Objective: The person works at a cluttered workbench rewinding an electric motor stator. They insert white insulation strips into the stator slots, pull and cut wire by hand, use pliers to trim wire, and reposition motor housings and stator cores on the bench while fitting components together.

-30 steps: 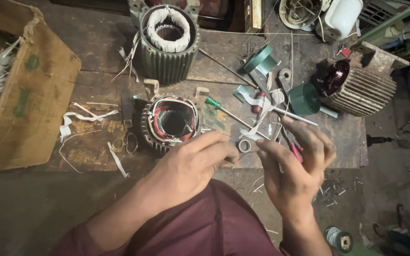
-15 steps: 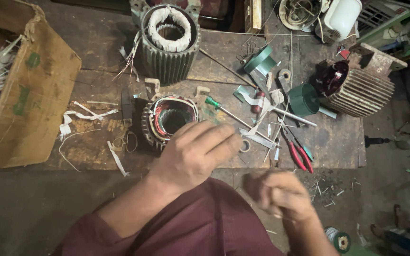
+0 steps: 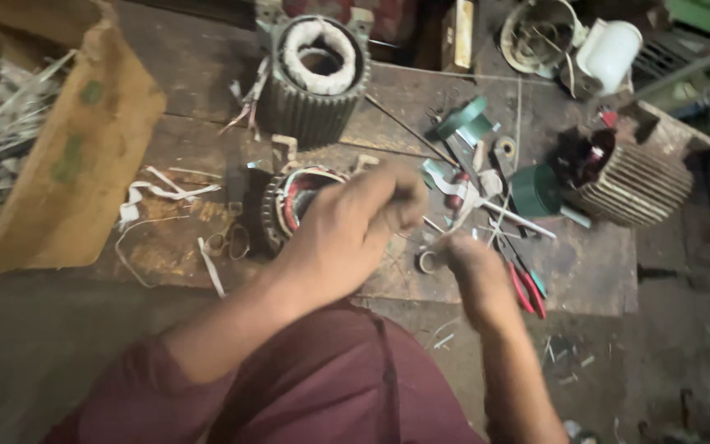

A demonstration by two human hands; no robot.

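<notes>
Left hand [image 3: 355,226] curled over small stator [image 3: 293,205] at frame centre; right hand [image 3: 466,263] blurred, grip unclear. Steady stator, keep fingers clear of windings.

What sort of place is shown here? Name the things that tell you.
Probably an electric motor repair workshop: finned motor stators with windings sit on a worn wooden bench, with red-handled pliers and a cardboard box of scrap strips.

left hand [image 3: 355,230]: lifted off the small stator [image 3: 293,205], now raised above it, fingers curled, blurred
right hand [image 3: 472,267]: back up at the tabletop [image 3: 593,271] edge beside the red-handled pliers [image 3: 523,288]
</notes>
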